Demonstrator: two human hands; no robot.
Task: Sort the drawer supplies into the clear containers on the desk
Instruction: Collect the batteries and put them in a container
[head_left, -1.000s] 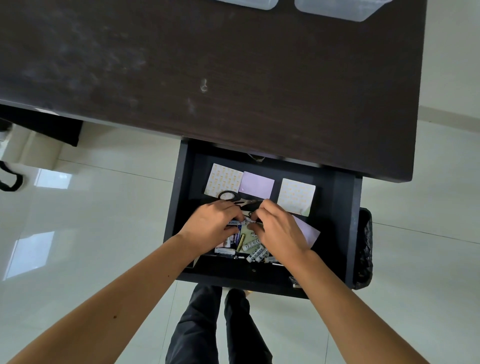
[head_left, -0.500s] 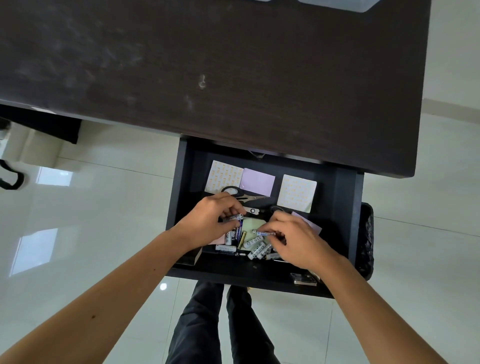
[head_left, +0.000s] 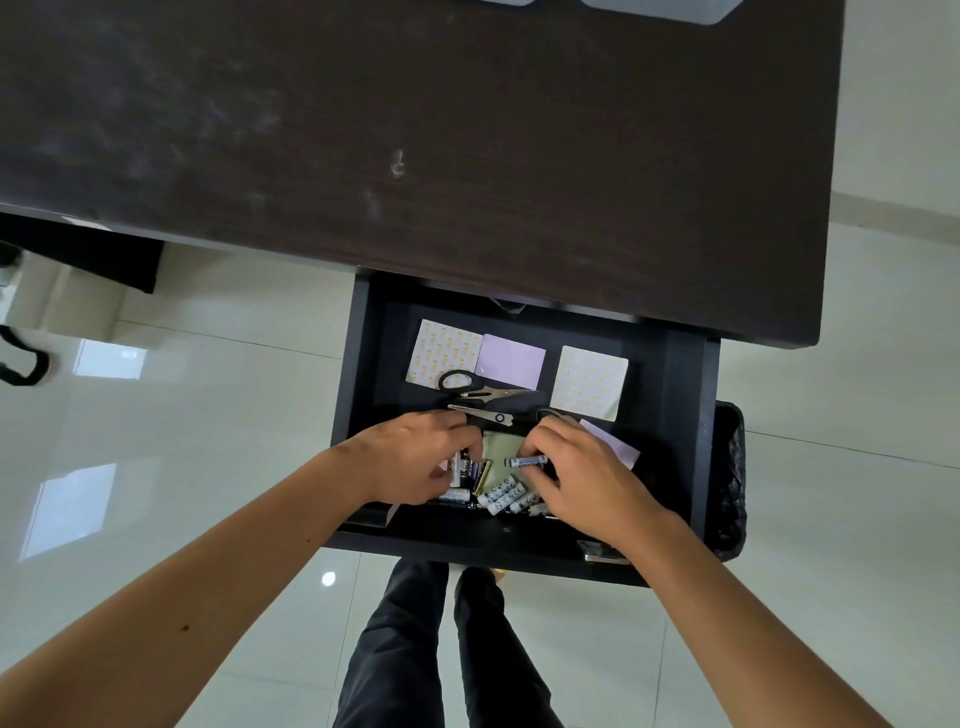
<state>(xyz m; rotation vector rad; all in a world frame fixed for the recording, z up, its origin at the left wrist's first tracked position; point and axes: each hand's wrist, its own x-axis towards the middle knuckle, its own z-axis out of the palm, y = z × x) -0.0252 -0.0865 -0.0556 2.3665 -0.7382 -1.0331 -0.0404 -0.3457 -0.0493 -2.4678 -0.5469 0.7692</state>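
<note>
A pale, glossy tiled floor (head_left: 208, 405) surrounds a dark wooden desk (head_left: 415, 130) that fills the upper part of the view. At the far edge of the desk, two clear containers (head_left: 660, 9) are cut off by the top of the frame. Under the near edge of the desk, a black drawer (head_left: 685, 415) is pulled out.

In the back of the drawer lie square note pads: a patterned one at the left (head_left: 444, 351), a lilac one (head_left: 511, 359) just beside it, and another patterned one (head_left: 589, 382) further right. A pair of scissors with black handles (head_left: 480, 387) lies in front of the left pads, and a second pair (head_left: 483, 414) lies closer to the hands.

Both hands are inside the front part of the drawer. The left hand (head_left: 415, 457) has its fingers curled on several dark batteries (head_left: 465, 465). The right hand (head_left: 582, 475) pinches one white battery (head_left: 527, 461) between thumb and fingers, over a pale green pad (head_left: 501, 447). More white batteries (head_left: 506, 496) lie in a loose group between the two hands, on the drawer floor. A lilac pad (head_left: 615, 447) shows partly behind the right hand.

Below the drawer, the legs in dark trousers (head_left: 405, 649) of the person are visible.
</note>
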